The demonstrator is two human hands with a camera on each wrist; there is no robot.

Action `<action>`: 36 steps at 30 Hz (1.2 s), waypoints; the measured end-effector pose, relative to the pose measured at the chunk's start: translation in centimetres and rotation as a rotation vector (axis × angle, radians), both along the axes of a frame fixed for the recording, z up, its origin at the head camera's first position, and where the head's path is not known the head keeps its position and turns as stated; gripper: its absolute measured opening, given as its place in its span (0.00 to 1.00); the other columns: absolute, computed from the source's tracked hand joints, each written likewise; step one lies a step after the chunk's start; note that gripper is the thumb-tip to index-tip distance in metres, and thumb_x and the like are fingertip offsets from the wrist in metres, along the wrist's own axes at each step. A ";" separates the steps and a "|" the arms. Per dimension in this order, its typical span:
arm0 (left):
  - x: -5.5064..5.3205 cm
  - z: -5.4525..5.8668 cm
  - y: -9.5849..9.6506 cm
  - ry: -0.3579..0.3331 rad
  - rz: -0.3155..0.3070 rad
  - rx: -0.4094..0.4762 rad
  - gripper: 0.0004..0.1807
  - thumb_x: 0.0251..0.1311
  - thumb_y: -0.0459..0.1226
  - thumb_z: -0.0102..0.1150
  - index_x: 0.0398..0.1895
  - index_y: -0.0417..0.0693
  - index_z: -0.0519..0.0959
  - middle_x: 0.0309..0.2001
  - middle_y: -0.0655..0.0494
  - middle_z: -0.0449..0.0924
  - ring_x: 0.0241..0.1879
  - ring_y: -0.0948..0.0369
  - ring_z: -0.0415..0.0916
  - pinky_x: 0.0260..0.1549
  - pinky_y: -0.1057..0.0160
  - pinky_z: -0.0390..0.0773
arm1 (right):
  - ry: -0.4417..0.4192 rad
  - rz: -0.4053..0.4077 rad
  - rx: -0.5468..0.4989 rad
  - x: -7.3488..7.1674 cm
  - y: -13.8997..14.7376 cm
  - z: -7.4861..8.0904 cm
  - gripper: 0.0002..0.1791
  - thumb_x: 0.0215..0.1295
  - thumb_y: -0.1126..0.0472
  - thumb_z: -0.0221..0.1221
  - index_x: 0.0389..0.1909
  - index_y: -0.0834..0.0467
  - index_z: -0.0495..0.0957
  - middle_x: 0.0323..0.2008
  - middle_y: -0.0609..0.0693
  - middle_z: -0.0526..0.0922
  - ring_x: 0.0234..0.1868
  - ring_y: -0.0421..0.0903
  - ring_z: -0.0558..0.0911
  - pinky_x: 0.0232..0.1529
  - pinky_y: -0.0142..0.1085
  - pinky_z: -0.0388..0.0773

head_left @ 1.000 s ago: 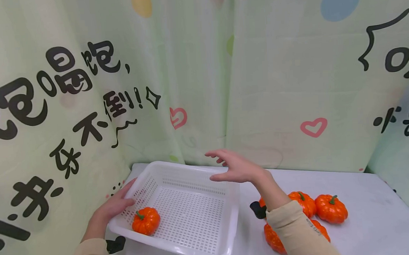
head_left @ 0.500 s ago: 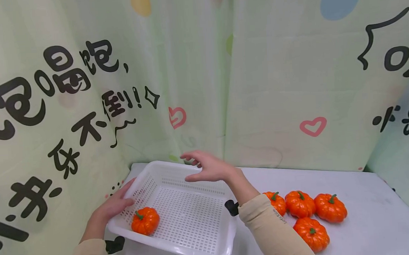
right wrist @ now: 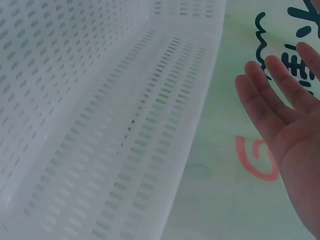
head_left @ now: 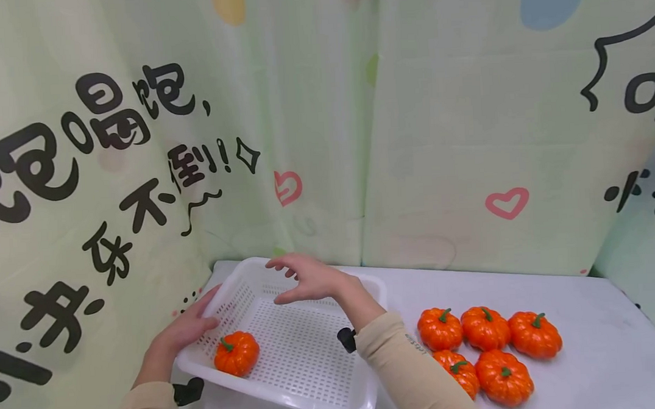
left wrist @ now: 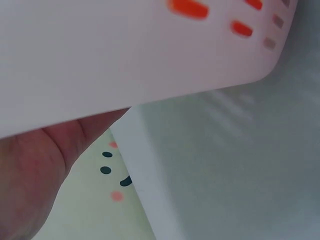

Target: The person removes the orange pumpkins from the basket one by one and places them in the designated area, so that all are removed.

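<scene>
A white perforated plastic basket (head_left: 301, 346) stands at the left of the table, with one small orange pumpkin (head_left: 237, 353) in its near left corner. My left hand (head_left: 187, 326) grips the basket's left side, thumb over the rim and fingers outside. In the left wrist view, the basket wall (left wrist: 115, 60) hides most of that hand's fingers. Over the far part of the basket, my right hand (head_left: 311, 279) is held with fingers spread and nothing in it. The right wrist view shows its palm (right wrist: 300, 150) beside the basket's far wall (right wrist: 115, 130).
Several orange pumpkins (head_left: 485, 328) with green stems sit grouped on the white table (head_left: 596, 315), right of the basket. My right sleeve (head_left: 408, 365) partly covers the nearest one. A printed curtain (head_left: 428, 133) hangs close behind the table and along its left side.
My right hand has moved left, from beyond the basket's right side to over the basket, uncovering the grouped pumpkins. The left hand keeps its place on the rim.
</scene>
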State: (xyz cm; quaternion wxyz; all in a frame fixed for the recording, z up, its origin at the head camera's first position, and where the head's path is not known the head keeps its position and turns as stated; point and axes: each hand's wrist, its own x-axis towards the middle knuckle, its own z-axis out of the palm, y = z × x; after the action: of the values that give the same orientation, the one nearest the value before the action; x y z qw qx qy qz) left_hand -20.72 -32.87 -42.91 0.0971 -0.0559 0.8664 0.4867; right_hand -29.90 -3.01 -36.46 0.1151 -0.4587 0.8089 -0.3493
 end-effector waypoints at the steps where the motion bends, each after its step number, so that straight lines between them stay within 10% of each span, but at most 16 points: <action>1: 0.0 0.0 0.0 0.002 -0.002 -0.001 0.43 0.67 0.32 0.53 0.82 0.55 0.47 0.75 0.32 0.49 0.59 0.36 0.68 0.40 0.44 0.84 | -0.009 -0.002 0.004 0.1 -0.2 -0.1 0.36 0.61 0.55 0.70 0.70 0.54 0.70 0.66 0.48 0.72 0.58 0.49 0.76 0.60 0.45 0.75; 36: -0.6 -0.7 -0.4 0.032 0.006 -0.028 0.42 0.67 0.33 0.55 0.82 0.58 0.51 0.73 0.33 0.57 0.54 0.42 0.74 0.39 0.45 0.85 | -0.046 0.160 0.173 1.5 -6.5 -5.3 0.37 0.58 0.55 0.71 0.69 0.54 0.71 0.65 0.51 0.74 0.62 0.49 0.73 0.57 0.33 0.74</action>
State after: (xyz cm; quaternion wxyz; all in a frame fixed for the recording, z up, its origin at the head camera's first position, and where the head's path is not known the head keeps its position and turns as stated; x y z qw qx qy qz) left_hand -21.34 -33.24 -43.64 0.0807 -0.0521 0.8743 0.4757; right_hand -28.44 -9.55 -41.76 0.2004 -0.5019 0.7941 -0.2782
